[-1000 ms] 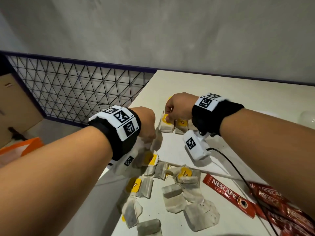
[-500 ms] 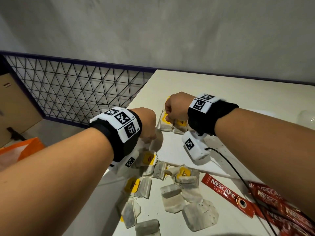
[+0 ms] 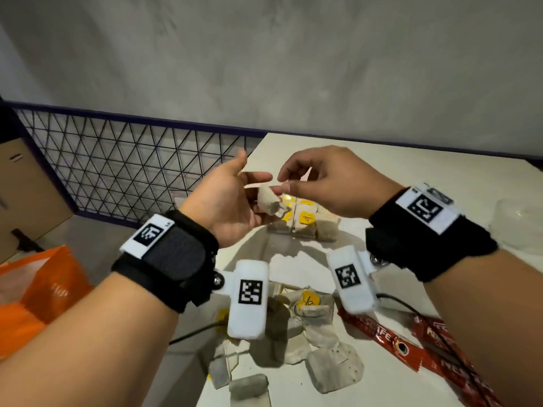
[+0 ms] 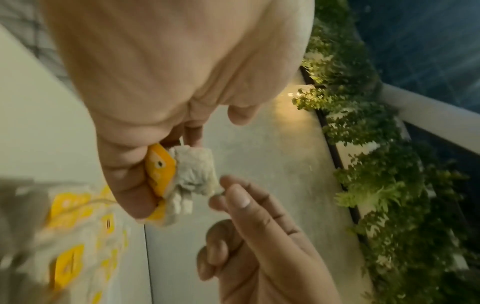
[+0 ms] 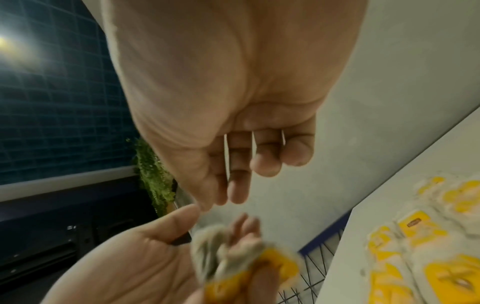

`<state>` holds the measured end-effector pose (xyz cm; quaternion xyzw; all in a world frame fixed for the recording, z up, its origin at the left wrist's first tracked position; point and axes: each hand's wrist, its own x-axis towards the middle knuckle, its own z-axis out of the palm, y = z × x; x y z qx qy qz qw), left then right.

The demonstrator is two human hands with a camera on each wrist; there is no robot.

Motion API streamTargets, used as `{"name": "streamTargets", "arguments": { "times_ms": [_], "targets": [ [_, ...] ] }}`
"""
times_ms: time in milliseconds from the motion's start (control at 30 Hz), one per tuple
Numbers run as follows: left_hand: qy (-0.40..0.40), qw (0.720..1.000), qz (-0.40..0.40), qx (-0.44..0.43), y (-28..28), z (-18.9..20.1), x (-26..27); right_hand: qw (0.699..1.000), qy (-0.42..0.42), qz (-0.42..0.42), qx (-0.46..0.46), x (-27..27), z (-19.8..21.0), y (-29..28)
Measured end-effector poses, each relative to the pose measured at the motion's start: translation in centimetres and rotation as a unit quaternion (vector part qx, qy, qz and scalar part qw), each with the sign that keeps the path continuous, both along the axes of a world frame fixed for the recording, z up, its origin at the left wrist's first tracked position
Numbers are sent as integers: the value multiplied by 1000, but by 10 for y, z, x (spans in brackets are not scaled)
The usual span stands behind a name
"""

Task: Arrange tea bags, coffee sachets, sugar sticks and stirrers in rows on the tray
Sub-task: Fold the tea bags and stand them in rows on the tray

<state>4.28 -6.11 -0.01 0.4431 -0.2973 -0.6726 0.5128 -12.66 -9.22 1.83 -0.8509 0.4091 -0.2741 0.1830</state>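
Tea bag (image 3: pixel 269 201) held in left hand (image 3: pixel 226 207), right hand (image 3: pixel 329 183) just beside.

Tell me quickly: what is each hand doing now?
Left hand: grips a crumpled beige paper tea bag with yellow tag.
Right hand: fingers loosely curled, holding nothing visible.

Both hands are raised above the counter (image 3: pixel 382 177) at centre. The left hand (image 3: pixel 232 207) holds 1 tea bag (image 3: pixel 269 201); the right hand (image 3: pixel 329 183) is at its 3 o'clock, fingertips just beside the bag. On the counter below them lies a row of tea bags (image 3: pixel 305 224). At 6 o'clock from that row, a loose heap of tea bags (image 3: pixel 317 327). At 4 o'clock, coffee sachets (image 3: pixel 390 345). Off the counter, a mesh fence (image 3: pixel 117 160) at 10 o'clock and a bag (image 3: pixel 44 289) at 8 o'clock.
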Motion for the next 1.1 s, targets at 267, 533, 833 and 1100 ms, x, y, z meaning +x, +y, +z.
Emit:
{"name": "streamTargets", "arguments": {
  "times_ms": [267, 533, 833, 1100],
  "targets": [
    [92, 995, -26, 9, 19, -12, -32, 999, -34, -29, -18, -20, -34, 28],
    [-79, 992, -10, -103, 30, -23, -51, 975, -188, -73, 95, -27, -49, 24],
    [-343, 915, -30, -209, 20, -14, -45, 925, -296, -15, 237, -38, -40, 31],
    [-491, 817, -161, -256, 11, 7, -40, 921, -257, 16, 291, -44, -42, 29]
  ]
}}
